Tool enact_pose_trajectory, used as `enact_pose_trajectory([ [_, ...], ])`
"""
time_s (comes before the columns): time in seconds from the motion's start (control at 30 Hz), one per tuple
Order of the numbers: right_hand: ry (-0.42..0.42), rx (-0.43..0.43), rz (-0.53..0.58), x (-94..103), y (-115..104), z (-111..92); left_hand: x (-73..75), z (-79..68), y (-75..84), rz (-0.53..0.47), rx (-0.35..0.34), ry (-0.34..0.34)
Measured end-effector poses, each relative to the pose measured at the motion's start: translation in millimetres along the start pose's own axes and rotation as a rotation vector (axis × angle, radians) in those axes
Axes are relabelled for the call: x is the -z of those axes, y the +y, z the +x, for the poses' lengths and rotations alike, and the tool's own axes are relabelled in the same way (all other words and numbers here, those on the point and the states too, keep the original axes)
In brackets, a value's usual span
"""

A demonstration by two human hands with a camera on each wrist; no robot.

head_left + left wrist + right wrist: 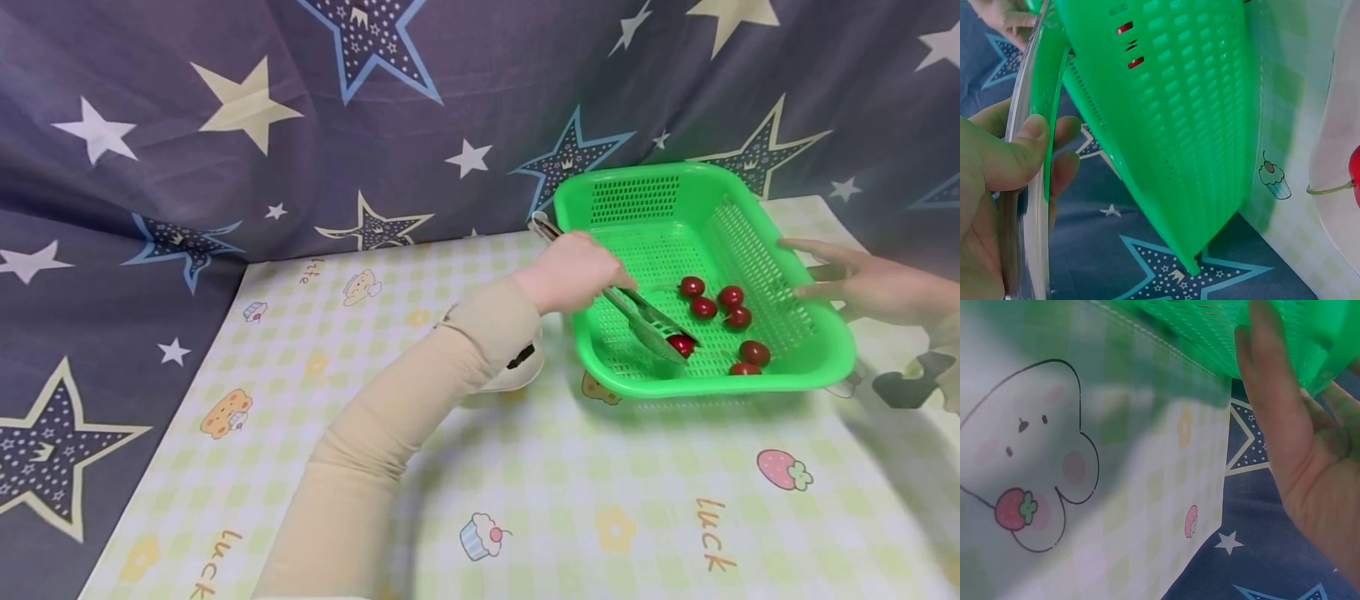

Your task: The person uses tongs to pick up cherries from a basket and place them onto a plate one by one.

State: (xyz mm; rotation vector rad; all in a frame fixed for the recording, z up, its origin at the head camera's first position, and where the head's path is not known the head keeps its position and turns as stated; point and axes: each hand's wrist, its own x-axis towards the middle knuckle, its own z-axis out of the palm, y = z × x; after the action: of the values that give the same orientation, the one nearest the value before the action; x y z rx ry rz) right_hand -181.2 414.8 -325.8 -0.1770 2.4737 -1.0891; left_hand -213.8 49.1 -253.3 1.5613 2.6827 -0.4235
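My left hand (576,271) grips a pair of tongs (645,321), reaching over the near left rim of the green basket (716,385). Between the tongs' tips sits a red cherry (681,346), low in the basket. Several more cherries (703,308) lie on the basket floor, toward its right side. In the left wrist view, thumb and fingers of the left hand pinch the tongs (1038,150) along their arms. My right hand (873,279) touches the basket's right rim with extended fingers; in the right wrist view it lies against the basket's outer side (1210,331).
A white plate (528,371) stands left of the basket, mostly hidden under the left forearm. In the left wrist view a cherry (1355,174) with a stem lies on it. A checked tablecloth (615,483) covers the table, and a dark star-patterned cloth (487,108) hangs behind.
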Motion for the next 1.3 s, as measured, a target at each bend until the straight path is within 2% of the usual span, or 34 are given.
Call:
enact_pose_trajectory([
  [0.2, -0.014, 0.004, 0.050, 1.1, 1.1, 1.2, 1.0, -9.2, -6.2, -0.027, 0.034, 0.019],
  [0.4, -0.003, -0.005, -0.007, -0.2, 0.8, 0.3, 0.9, -20.2, -12.9, -0.121, 0.090, 0.077],
  [0.8, -0.010, 0.005, 0.008, -1.0, 0.8, 0.2, -12.4, -49.9, -26.6, -0.240, 0.184, 0.170],
  [0.97, -0.011, 0.010, -0.009, 0.1, -3.0, 2.9, -15.9, -61.4, -32.4, -0.246, 0.237, 0.185],
  [1.3, -0.043, 0.017, -0.007, -5.2, -0.2, -1.0, -25.5, -79.9, -39.4, -0.270, 0.275, 0.246],
])
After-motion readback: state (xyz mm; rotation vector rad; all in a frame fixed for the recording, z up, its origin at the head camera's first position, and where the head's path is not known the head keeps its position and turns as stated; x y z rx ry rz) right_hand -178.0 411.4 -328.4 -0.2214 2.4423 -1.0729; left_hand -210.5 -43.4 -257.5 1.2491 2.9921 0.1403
